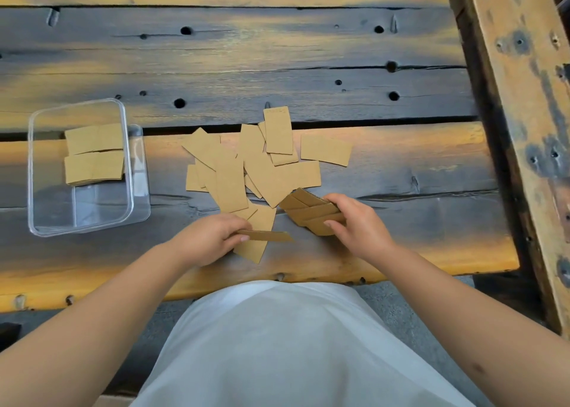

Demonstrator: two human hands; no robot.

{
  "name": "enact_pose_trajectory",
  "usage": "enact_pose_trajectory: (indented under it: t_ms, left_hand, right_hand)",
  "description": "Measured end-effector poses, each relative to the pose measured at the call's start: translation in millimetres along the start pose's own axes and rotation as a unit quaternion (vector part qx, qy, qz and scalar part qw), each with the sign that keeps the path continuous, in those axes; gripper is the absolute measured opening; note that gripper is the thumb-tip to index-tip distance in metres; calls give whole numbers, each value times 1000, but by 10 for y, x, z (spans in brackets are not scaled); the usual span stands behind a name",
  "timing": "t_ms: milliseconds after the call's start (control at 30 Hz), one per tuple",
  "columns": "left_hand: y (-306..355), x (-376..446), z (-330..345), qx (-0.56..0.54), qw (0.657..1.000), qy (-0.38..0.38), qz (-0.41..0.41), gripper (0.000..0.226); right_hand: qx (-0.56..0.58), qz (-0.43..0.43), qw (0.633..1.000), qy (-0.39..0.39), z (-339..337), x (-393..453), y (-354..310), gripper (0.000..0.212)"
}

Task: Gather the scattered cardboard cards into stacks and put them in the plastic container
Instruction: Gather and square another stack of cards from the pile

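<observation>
A weathered plank table (277, 52), dark-stained with amber patches and dotted with bolt holes, fills the view from above; a rough wooden beam (518, 98) runs down the right edge. A person in a pale garment (293, 345) stands at the near edge of the table, both bare forearms reaching over it.

At left sits a clear plastic container (34, 172), rectangular with rounded corners. Two stacks of cardboard cards (94, 153) lie side by side in its far half, one behind the other; the near half shows only the bare bottom.

Across the middle of the table lies a loose pile of scattered cardboard cards (253, 163), overlapping at all angles, with one card (326, 150) lying apart at the right of the heap and another (278, 130) lying across the gap between two planks.

The left hand (212, 237) pinches a single card (266, 236) between thumb and fingers, held nearly edge-on above another card (253, 249) lying flat on the table. The right hand (351, 221) is curled round a fanned bundle of cards (310, 212), thumb on the near side and fingers over the far edge, the bundle lifted at the near right corner of the pile.
</observation>
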State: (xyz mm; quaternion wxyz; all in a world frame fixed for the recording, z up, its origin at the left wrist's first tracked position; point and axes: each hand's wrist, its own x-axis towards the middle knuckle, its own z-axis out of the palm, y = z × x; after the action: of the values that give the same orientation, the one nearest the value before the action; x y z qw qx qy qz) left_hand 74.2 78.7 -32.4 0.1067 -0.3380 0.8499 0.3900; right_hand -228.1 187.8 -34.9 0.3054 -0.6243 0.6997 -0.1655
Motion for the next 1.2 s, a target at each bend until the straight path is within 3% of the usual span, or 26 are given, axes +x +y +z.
enact_pose_trajectory:
  t_ms: [133, 267, 333, 467, 567, 767, 833, 900, 1000, 1067, 1200]
  left_hand:
    - [322, 341, 210, 3, 999, 44, 20, 13]
    - [504, 608, 427, -131, 974, 128, -135, 38]
    - [526, 664, 495, -146, 965, 144, -161, 44]
    - [515, 685, 502, -69, 970, 143, -182, 45]
    - [523, 690, 476, -26, 971, 140, -191, 45]
    - [466, 575, 337, 51, 955, 144, -253, 54]
    - [408, 504, 295, 42, 952, 206, -221, 66]
    - [373, 459, 258, 81, 960, 248, -105, 87]
    - [384, 503, 212, 181, 961, 207, 23, 96]
    - [403, 577, 227, 181, 970, 164, 8, 80]
    - [323, 615, 294, 136, 979, 145, -42, 53]
  right_hand:
    - [1, -57, 998, -7, 42, 31, -185, 36]
    - [20, -46, 999, 2, 116, 27, -294, 33]
    - [39, -15, 999, 0, 133, 5, -280, 31]
    - [73, 8, 997, -22, 162, -44, -267, 40]
    - [3, 11, 999, -47, 210, -51, -260, 55]
    - [-24, -4, 1000, 15, 262, 7, -257, 42]
    - [-45, -17, 999, 7, 250, 22, -251, 55]
    - [-82, -43, 996, -13, 208, 35, -261, 75]
    - [-128, -86, 987, -48, 162, 40, -297, 91]
    - [-148, -90, 983, -57, 156, 45, -290, 87]
    - [-108, -73, 991, -35, 203, 25, -212, 59]
